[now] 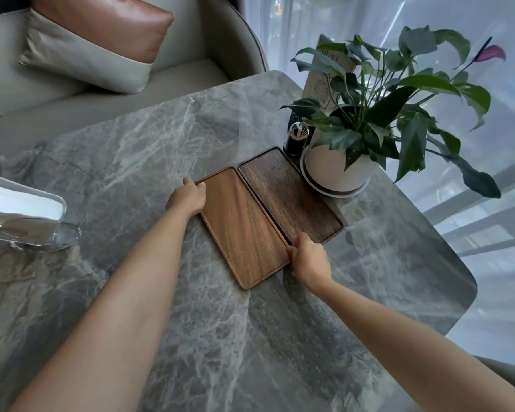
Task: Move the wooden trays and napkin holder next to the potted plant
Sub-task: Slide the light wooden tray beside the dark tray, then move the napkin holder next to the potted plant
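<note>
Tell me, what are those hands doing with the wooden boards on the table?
A person is sliding the lighter wooden tray up against the darker wooden tray, which already lies beside the potted plant. The left hand holds the light tray's far corner and the right hand grips its near edge. The napkin holder has not been moved yet; it sits far off at the left side of the marble table.

Soft daylight comes through the sheer curtains (458,84) at upper right, blown out near white. The marble table (131,162) shows pale glare and faint shadows. Wide-angle distortion bends the edges; the napkin holder (24,215) at left looks blurred.
</note>
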